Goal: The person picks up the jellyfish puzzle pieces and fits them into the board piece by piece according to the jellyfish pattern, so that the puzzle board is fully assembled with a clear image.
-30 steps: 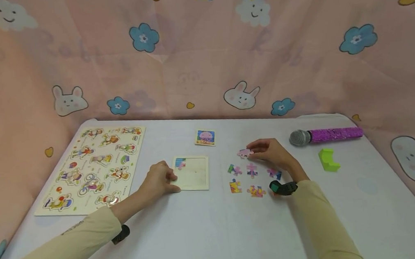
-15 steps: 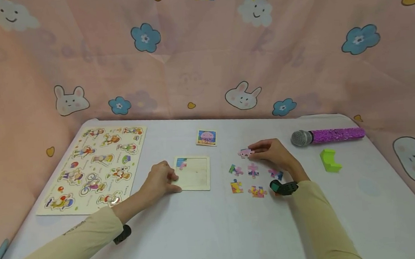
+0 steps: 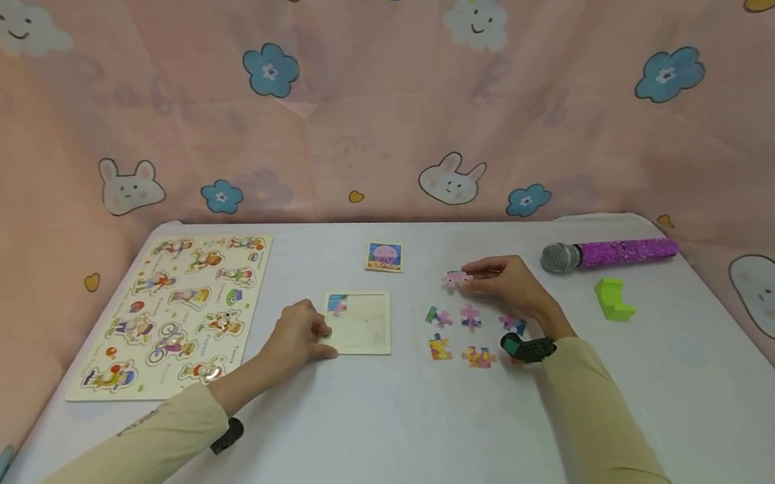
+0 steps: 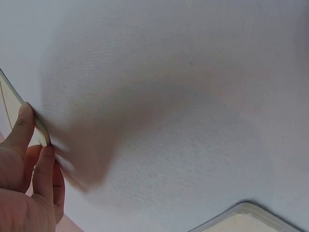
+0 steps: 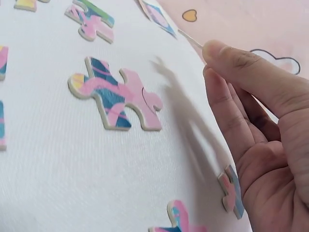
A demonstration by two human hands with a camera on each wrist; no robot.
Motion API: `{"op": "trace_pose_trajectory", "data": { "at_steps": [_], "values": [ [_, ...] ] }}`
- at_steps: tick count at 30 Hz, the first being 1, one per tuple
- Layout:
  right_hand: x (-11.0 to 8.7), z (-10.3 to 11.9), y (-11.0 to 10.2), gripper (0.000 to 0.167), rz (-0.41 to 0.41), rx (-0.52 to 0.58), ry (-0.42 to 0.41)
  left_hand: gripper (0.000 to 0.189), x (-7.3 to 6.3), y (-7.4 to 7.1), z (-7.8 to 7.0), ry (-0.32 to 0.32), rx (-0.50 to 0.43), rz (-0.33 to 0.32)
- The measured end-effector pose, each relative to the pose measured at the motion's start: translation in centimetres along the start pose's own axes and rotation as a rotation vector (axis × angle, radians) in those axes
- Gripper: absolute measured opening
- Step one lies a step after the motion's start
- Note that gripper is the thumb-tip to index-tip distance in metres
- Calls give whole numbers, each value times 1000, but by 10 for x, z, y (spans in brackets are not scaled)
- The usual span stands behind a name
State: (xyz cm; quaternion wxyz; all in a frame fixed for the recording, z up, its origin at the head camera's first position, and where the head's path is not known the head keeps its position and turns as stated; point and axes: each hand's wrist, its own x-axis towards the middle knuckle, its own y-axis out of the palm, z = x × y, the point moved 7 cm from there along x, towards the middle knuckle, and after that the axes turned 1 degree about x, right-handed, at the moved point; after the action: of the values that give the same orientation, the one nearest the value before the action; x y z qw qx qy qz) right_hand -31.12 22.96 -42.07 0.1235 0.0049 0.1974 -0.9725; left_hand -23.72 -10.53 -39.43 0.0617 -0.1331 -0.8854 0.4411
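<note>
At the left side of the square puzzle tray [image 3: 367, 328], my left hand [image 3: 295, 335] pinches the edge by a corner, thumb and fingers on the rim in the left wrist view. One blue and pink piece [image 3: 336, 305] lies in the tray's upper-left corner. My right hand [image 3: 505, 285] pinches a pink jigsaw piece [image 3: 456, 278] between thumb and fingers, just above the table; the right wrist view shows it nearly edge-on. Below it lie loose jigsaw pieces, among them a pink and blue piece [image 5: 118, 96] and a yellow piece [image 3: 440, 347]. My right wrist partly hides another.
A small square picture card [image 3: 384, 257] lies behind the tray. At left is a large picture board [image 3: 179, 314] with clown figures. A purple microphone [image 3: 610, 252] and a green block [image 3: 614, 299] lie at right. A pink printed cloth [image 3: 348, 107] hangs behind the table.
My right hand has raised the pink jigsaw piece slightly, and it now tilts a little differently. My left hand stays at the tray's edge.
</note>
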Motion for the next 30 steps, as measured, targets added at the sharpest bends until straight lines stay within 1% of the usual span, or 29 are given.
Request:
{"op": "trace_pose_trajectory", "data": {
  "at_steps": [4,12,20,27,30],
  "values": [
    [1,7,3,39,0,20,-24,27,0,-1,-1,6,5,-1],
    [2,16,13,39,1,61,-30,27,0,0,0,-11,7,0],
    [1,25,27,39,-5,25,-35,28,-1,0,-1,-14,-2,-2],
    [4,28,41,36,-5,49,-10,27,1,0,-1,-27,-11,-4],
    [7,30,48,36,2,58,-20,27,1,0,-2,-23,-10,-7]
  ]
}}
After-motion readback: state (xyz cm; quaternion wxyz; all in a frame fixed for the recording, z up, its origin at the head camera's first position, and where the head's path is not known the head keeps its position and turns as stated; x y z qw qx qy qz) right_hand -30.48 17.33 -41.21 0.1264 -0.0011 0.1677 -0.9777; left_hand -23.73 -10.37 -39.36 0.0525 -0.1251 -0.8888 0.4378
